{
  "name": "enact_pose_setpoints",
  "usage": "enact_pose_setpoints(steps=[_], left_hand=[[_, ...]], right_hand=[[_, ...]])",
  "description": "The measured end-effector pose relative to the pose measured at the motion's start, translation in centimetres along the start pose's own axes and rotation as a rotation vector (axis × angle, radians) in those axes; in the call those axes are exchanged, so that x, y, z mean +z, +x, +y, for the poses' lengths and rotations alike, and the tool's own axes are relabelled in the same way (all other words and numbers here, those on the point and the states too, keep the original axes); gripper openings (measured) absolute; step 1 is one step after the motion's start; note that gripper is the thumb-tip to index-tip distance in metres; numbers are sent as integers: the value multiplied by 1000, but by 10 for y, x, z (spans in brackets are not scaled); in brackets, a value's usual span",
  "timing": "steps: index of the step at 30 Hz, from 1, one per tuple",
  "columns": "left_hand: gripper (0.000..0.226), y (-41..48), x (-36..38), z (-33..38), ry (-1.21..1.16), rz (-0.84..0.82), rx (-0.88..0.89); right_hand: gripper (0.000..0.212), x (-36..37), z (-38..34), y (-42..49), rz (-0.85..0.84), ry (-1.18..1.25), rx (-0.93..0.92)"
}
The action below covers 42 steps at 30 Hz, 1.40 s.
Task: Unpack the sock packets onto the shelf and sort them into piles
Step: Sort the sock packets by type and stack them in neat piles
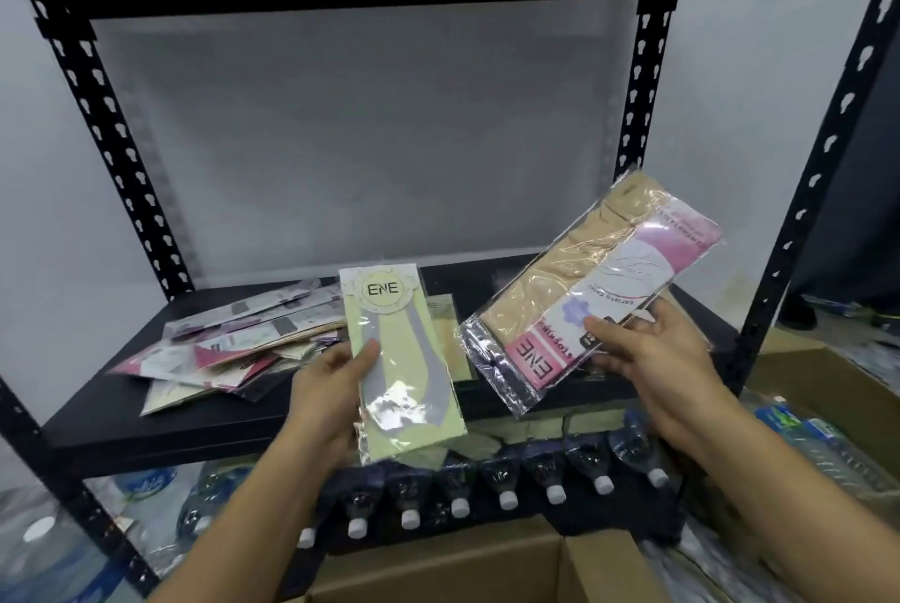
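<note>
1. Left hand [327, 381] grips a pale green sock packet [402, 371], upright, above the shelf [160, 427] edge.
2. Right hand [652, 349] grips a tilted pink-and-beige packet [574, 291].
3. Pile of packets [234, 349] lies on the shelf's left.

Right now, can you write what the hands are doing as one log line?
left grip: holds green packet | right grip: holds pink-and-beige packet | shelf: mixed pile at left | step: sorting

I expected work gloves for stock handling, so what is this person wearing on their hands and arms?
Nothing that shows. The left hand and right hand are bare, with no gloves and no rings visible. The left forearm and right forearm are uncovered to the picture's edge: no sleeve, watch or bracelet in view.
</note>
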<state>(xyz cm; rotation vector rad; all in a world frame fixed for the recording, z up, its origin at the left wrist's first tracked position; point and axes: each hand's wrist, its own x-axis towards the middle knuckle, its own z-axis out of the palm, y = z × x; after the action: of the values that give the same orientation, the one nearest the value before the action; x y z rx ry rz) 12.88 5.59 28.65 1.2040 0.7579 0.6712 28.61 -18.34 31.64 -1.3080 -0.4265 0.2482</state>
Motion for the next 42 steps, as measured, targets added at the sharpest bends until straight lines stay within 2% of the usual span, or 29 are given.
enact_pose_setpoints(steps=[10, 15, 20, 22, 24, 28, 31, 32, 35, 37, 40, 42], left_hand=[[11, 92, 36, 6, 126, 22, 10], [22, 128, 55, -9, 251, 70, -21], [38, 142, 66, -16, 560, 176, 74], [38, 142, 71, -15, 724, 196, 119], [31, 141, 75, -14, 832, 202, 150], [32, 145, 73, -18, 1000, 214, 212], [34, 143, 63, -25, 1077, 217, 256], [35, 142, 61, -26, 1096, 232, 276], [28, 127, 60, -23, 1010, 249, 448], [21, 104, 68, -16, 786, 171, 549], [20, 45, 80, -10, 407, -60, 466], [34, 8, 81, -13, 239, -209, 346]], right_hand=[[36, -22, 5, 7, 2, -19, -10], [39, -41, 6, 11, 15, -35, -23], [41, -57, 11, 16, 34, -38, -18], [41, -61, 13, 17, 30, -48, -21], [41, -63, 15, 18, 20, -48, -23], [43, -63, 17, 18, -6, -33, -30], [66, -59, 17, 15, -34, -39, -36], [67, -58, 16, 14, -36, -39, -36], [42, -55, 14, 13, -25, -13, -35], [39, -52, 12, 11, -13, -24, -29], [37, -47, 7, 5, -6, -18, -25], [36, -42, 3, 0, -3, 3, -27]])
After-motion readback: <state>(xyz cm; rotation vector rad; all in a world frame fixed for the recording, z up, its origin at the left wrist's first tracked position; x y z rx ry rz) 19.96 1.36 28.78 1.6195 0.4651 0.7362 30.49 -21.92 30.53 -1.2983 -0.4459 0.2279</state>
